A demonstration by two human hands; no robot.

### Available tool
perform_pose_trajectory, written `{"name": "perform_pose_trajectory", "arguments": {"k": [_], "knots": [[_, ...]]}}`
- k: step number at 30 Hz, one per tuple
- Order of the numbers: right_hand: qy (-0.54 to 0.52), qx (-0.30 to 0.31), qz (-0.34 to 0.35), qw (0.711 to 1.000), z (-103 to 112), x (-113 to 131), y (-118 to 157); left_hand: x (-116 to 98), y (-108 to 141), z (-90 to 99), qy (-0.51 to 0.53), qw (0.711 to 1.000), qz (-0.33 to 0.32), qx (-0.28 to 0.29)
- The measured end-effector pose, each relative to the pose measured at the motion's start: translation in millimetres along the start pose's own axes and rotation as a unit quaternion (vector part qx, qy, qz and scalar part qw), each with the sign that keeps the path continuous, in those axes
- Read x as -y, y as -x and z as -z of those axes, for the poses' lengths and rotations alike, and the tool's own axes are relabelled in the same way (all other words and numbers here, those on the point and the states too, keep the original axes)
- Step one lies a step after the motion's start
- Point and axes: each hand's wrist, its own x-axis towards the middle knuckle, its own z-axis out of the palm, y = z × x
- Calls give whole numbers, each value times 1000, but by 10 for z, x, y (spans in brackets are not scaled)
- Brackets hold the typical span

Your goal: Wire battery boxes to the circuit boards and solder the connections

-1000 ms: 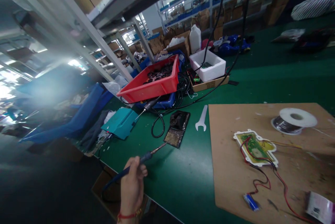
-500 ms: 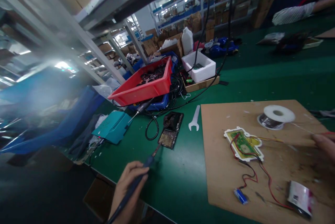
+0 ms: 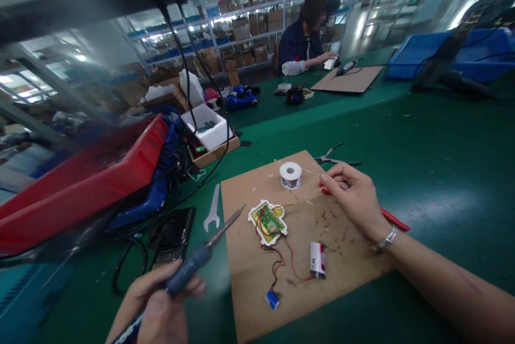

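My left hand (image 3: 161, 301) is wrapped round the blue handle of a soldering iron (image 3: 193, 266), its tip pointing up toward the left edge of a brown board. Between the fingertips of my right hand (image 3: 350, 194) is the loose end of thin solder wire (image 3: 311, 172), which runs to a white spool (image 3: 290, 172). A green circuit board in a white-edged yellow housing (image 3: 269, 221) lies on the brown board. Red and black wires link it to a small blue part (image 3: 272, 299) and a silver-pink battery-like pack (image 3: 317, 259). Red tool handles (image 3: 395, 219) show partly behind my right hand.
The brown board (image 3: 249, 274) rests on a green table. Left of it lie a wrench (image 3: 212, 210), a black iron stand (image 3: 171, 236) and a red bin (image 3: 132, 172). Pliers (image 3: 332, 157) lie beyond the board. Cables hang near a white foam box (image 3: 217, 129). A co-worker (image 3: 300, 43) sits across.
The view has turned right. The soldering iron has lifted from the stand's sponge and moved toward the brown board. My right hand, at the frame's edge before, now shows fully with the wire.
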Motion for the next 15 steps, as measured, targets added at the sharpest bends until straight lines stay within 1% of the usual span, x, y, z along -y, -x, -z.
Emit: {"name": "perform_pose_trajectory", "arguments": {"k": [2,5,7,9,11,12,13,15], "knots": [[-26,14,-12,999,40,100,-24,-81,-1,-270,-15,999,-32,-5],[-12,36,-2,999,74,149,20,-160,-15,-529,-41,997,-61,-27],[24,44,19,999,91,103,93,-191,-20,-683,-80,992,-91,-44],[57,50,36,997,104,13,172,-208,-19,-857,-121,977,-148,-93],[64,59,35,996,105,-90,236,-209,-12,-1023,-137,960,-201,-136],[60,62,31,996,98,-134,259,-200,-7,-1086,-136,957,-214,-141],[55,63,25,996,87,-170,275,-182,1,-1125,-136,957,-220,-131],[47,68,24,996,59,-213,294,-121,29,-1126,-156,963,-210,-66]]}}
